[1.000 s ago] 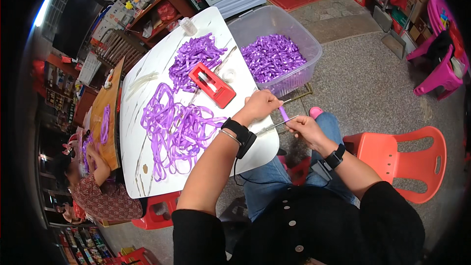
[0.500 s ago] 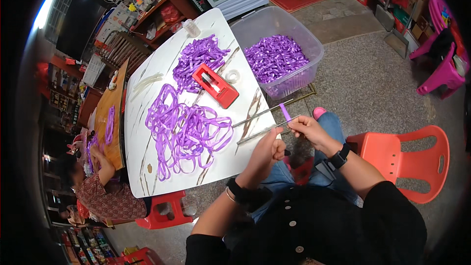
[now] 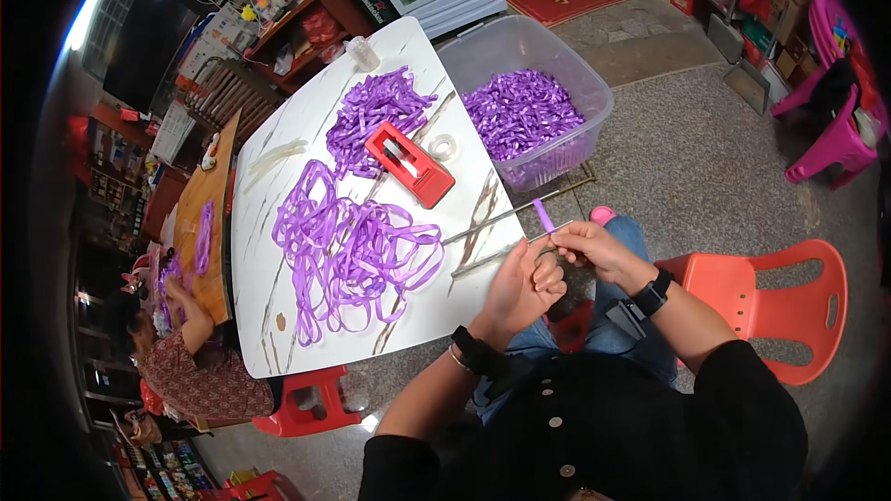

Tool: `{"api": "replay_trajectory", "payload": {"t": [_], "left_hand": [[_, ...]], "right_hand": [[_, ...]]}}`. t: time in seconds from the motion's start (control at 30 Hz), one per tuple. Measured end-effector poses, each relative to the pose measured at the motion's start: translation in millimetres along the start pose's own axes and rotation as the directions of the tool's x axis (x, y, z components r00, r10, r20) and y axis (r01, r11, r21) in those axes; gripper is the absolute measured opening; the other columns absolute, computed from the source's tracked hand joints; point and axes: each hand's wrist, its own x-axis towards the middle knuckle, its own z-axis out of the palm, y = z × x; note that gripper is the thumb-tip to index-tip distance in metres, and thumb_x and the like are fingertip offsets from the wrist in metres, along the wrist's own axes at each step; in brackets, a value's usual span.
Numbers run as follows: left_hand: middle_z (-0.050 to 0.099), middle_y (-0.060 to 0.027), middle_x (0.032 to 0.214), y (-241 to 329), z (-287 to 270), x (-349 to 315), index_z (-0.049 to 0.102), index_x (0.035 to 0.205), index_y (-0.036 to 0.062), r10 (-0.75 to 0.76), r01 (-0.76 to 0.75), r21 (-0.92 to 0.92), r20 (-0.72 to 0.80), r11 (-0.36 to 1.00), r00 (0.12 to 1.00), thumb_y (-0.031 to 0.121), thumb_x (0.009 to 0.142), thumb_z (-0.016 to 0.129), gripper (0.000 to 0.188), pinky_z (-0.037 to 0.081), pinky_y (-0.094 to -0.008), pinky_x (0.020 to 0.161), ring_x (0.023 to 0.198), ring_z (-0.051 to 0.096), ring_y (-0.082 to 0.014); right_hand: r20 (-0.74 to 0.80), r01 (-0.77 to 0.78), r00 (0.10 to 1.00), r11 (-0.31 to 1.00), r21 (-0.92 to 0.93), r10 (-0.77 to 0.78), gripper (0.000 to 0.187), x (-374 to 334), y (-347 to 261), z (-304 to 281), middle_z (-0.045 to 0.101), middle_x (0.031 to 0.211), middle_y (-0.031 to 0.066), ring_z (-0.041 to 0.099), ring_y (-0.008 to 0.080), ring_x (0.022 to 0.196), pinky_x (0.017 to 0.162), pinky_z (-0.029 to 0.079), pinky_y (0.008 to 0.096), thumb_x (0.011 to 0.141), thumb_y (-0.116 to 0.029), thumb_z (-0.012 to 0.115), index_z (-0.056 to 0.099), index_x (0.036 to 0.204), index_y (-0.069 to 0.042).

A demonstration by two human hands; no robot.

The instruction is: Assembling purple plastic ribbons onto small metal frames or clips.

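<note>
- Right hand (image 3: 594, 248) pinches a purple strip (image 3: 544, 216), just right of the white table (image 3: 255, 264).
- Left hand (image 3: 524, 286) curls beside the table's edge; its grip cannot be told.
- Two metal rods (image 3: 492, 223) jut past the table.
- Tangled ribbon (image 3: 357, 246) lies on it.

Purple strip (image 3: 544, 216): lower end hidden at right fingers (image 3: 574, 238). Fridge (image 3: 447, 6): top cut off.
</note>
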Motion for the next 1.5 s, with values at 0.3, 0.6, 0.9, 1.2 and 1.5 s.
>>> {"api": "replay_trajectory", "payload": {"t": [0.3, 0.6, 0.9, 1.2, 1.5], "left_hand": [[0.028, 0.0005, 0.057, 3.2, -19.0, -5.1, 0.043, 0.107, 0.0082, 0.009, 0.011, -0.128, 0.153, 0.992, 0.988, 0.018, 0.088, 0.034, 0.023, 0.027, -0.0237, 0.059, 0.056, 0.029, -0.0099], [0.029, 0.0002, 0.059, 2.6, -20.6, -4.7, 0.038, 0.082, 0.0143, 0.018, 0.005, -0.1, 0.226, 0.995, 0.974, 0.013, 0.086, 0.036, 0.004, 0.029, -0.0235, 0.06, 0.056, 0.031, -0.0099], [0.03, 0.0001, 0.058, 1.3, -25.1, -2.5, 0.036, 0.064, 0.0138, 0.038, -0.019, -0.075, 0.263, 0.997, 0.964, 0.014, 0.087, 0.038, 0.023, 0.028, -0.024, 0.06, 0.056, 0.03, -0.0101], [0.03, 0.0002, 0.059, -0.8, -27.5, -0.7, 0.042, 0.065, 0.0145, 0.039, -0.023, -0.061, 0.274, 0.998, 0.961, 0.015, 0.087, 0.039, 0.022, 0.03, -0.0239, 0.061, 0.056, 0.031, -0.01], [0.029, 0.0016, 0.057, 1.1, -22.6, -2.9, 0.045, 0.086, 0.0159, 0.016, -0.005, -0.049, 0.234, 0.999, 0.972, 0.013, 0.086, 0.038, 0.008, 0.029, -0.0226, 0.06, 0.056, 0.032, -0.0087]], "right_hand": [[0.185, 0.114, 0.982, 0.896, -0.429, -0.037, 0.024, 12.4, -95.0, 3.6, 0.058, 0.071, -0.0022, 0.047, 0.0015, 0.057, 0.05, 0.037, 0.0146, 0.084, -0.026, 0.053, 0.061, 0.083, -0.004], [0.381, 0.55, 0.831, 0.501, -0.669, -0.405, 0.023, 135.6, -121.8, 108.8, 0.06, 0.077, 0.0011, 0.052, 0.0086, 0.07, 0.064, 0.04, 0.0207, 0.08, -0.023, 0.057, 0.062, 0.088, -0.001], [0.194, 0.255, 0.967, 0.586, -0.769, -0.165, 0.029, 169.8, -127.3, 133.7, 0.054, 0.06, 0.0005, 0.038, 0.006, 0.046, 0.04, 0.028, 0.0216, 0.075, -0.03, 0.064, 0.063, 0.07, -0.002], [0.237, 0.207, 0.968, 0.781, -0.589, -0.077, 0.017, 171.8, -124.9, 130.5, 0.051, 0.054, -0.0019, 0.036, 0.0042, 0.044, 0.038, 0.022, 0.0205, 0.072, -0.019, 0.067, 0.064, 0.067, -0.003], [0.201, 0.115, 0.979, 0.755, -0.645, 0.023, 0.014, 130.2, -126.9, 124.2, 0.052, 0.058, -0.0063, 0.031, 0.0004, 0.044, 0.038, 0.018, 0.0187, 0.072, -0.024, 0.066, 0.065, 0.072, -0.01]]}}
